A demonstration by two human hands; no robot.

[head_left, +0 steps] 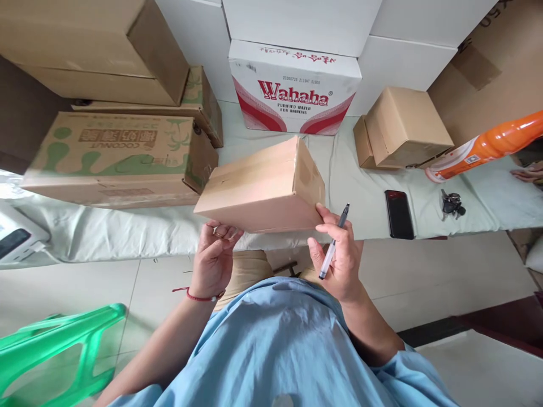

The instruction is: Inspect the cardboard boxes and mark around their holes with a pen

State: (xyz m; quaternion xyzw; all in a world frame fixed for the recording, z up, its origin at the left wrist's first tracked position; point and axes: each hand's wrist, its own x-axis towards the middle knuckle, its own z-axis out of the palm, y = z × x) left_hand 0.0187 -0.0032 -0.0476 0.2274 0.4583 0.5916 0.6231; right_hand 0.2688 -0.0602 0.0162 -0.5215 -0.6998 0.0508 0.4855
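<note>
A plain brown cardboard box [263, 189] is held up in front of me, tilted, above the near edge of the cloth-covered surface [127, 232]. My left hand [214, 257] grips its lower left edge, fingers curled under it; a red string sits on that wrist. My right hand [339, 254] touches the box's lower right corner with its fingertips and at the same time holds a pen [334, 243] between the fingers, tip pointing up.
A green-printed coconut carton [114, 158] lies left, larger brown cartons [93, 51] behind it. A Wahaha water carton [294, 87] stands at the back centre. Right: small brown boxes [403, 127], a black phone [399, 213], keys [452, 203], an orange bottle [487, 147]. A green plastic stool [55, 350] stands lower left.
</note>
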